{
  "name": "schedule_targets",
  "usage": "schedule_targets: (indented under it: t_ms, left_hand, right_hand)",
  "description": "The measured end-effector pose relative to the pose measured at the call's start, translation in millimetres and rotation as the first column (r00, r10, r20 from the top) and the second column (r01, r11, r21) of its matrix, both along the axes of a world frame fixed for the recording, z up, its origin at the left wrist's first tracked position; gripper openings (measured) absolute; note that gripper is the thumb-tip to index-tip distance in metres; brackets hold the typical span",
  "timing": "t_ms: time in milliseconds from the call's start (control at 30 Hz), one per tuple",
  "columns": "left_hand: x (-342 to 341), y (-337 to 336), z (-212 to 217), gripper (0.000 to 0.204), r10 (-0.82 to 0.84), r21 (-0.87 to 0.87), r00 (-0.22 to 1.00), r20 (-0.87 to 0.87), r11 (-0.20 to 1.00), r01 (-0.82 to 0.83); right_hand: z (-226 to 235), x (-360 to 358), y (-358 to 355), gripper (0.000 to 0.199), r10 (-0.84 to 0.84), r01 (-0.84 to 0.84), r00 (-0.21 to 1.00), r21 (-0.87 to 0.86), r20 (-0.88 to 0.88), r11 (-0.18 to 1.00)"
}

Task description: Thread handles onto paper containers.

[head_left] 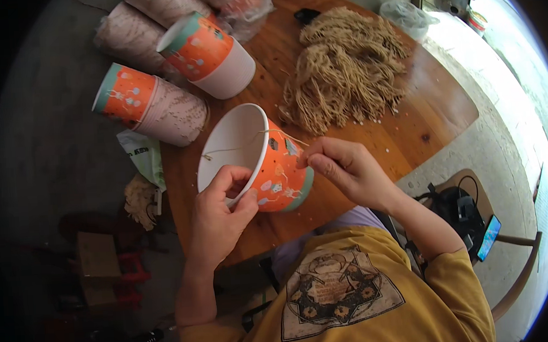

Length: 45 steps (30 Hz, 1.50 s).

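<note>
An orange paper bucket point(279, 182) with a teal band and printed figures lies tilted over the table, its white mouth turned left. My left hand point(219, 212) grips its rim, thumb outside and fingers inside. A thin tan string point(235, 148) crosses the mouth from a small knot inside the wall and passes over the rim. On the bucket's outer side, my right hand point(347, 168) is closed in a pinch around the string's other end, near the printed wall. The exact tip of the string is hidden by my fingers.
A heap of tan strings point(349, 68) lies on the wooden table point(435, 110). Two stacks of buckets, one upright stack point(222, 65) and one leaning stack point(162, 105), stand at the left edge, with wrapped stacks point(133, 33) behind. A chair point(518, 269) holding a black bag is at right.
</note>
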<state>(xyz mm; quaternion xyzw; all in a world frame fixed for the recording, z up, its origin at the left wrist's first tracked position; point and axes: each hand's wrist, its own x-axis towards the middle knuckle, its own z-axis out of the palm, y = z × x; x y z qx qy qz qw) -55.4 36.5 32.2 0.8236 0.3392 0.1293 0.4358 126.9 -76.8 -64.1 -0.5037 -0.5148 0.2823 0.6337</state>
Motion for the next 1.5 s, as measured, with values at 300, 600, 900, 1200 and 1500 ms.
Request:
schedule_targets:
  t_ms: [300, 600, 900, 1200, 1500]
  left_hand:
    - [-4.3, 40.9, 9.5, 0.016, -0.035, -0.269, 0.991, 0.129, 0.961, 0.069]
    - [4.1, 52.9, 19.3, 0.031, -0.091, -0.437, 0.963, 0.253, 0.877, 0.198]
    - [5.9, 52.6, 20.1, 0.021, -0.108, -0.526, 0.981, 0.162, 0.832, 0.179]
    - [19.0, 42.8, 7.9, 0.019, -0.125, -0.495, 0.984, 0.130, 0.851, 0.174]
    - [34.3, 27.3, 1.1, 0.022, -0.167, -0.573, 0.976, 0.141, 0.790, 0.218]
  right_hand:
    - [9.3, -18.7, 30.4, 0.026, 0.126, -0.131, 0.975, -0.018, -0.182, 0.991]
    - [8.3, -26.2, 38.0, 0.025, 0.082, -0.085, 0.988, -0.023, -0.128, 0.996]
    - [9.1, -28.2, 33.9, 0.025, 0.097, -0.106, 0.980, -0.043, -0.175, 0.993]
    - [-7.4, -35.6, 36.9, 0.019, -0.002, 0.052, 0.945, 0.145, -0.327, 0.988]
    - [-16.5, -29.2, 21.6, 0.019, -0.013, 0.038, 0.990, 0.184, -0.138, 0.982]
